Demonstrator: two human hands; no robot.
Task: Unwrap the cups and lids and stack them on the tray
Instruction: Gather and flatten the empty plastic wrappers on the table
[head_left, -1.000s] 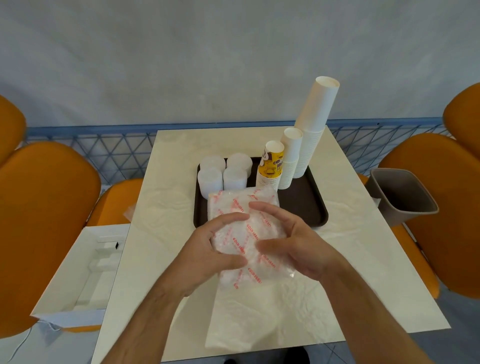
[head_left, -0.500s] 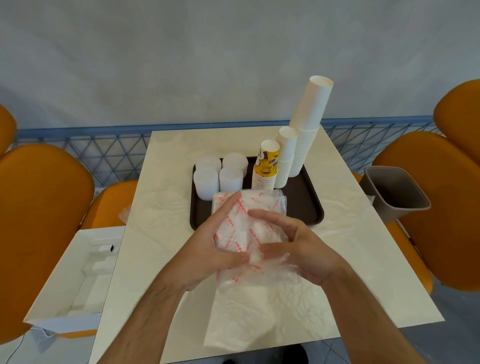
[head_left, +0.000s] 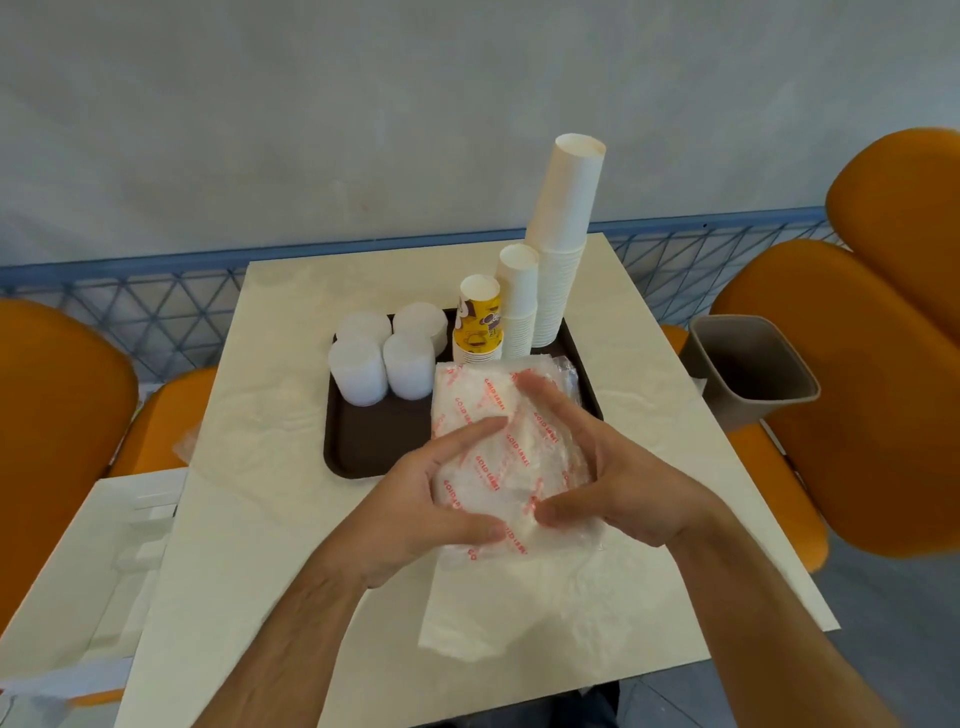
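Just before the brown tray (head_left: 363, 457), both the left hand (head_left: 415, 512) and right hand (head_left: 618, 493) grip a plastic-wrapped pack (head_left: 498, 441). Tearing it roughly could knock over the tall white cup stack (head_left: 563, 249) on the tray's far side.

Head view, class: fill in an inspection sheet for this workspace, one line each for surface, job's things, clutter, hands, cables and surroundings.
Surface: pale table, with a dark tray on it.
Job's things: wrapped packet with red print, held over the tray's near right corner; four white lid stacks and three cup stacks on the tray, the yellow printed stack shortest.
Clutter: loose clear plastic wrap on the table's near edge.
Hands: left hand and right hand both grip the packet.
Cables: nothing seen.
Surroundings: grey bin at right, orange chairs both sides, open white box at left, blue mesh fence behind.
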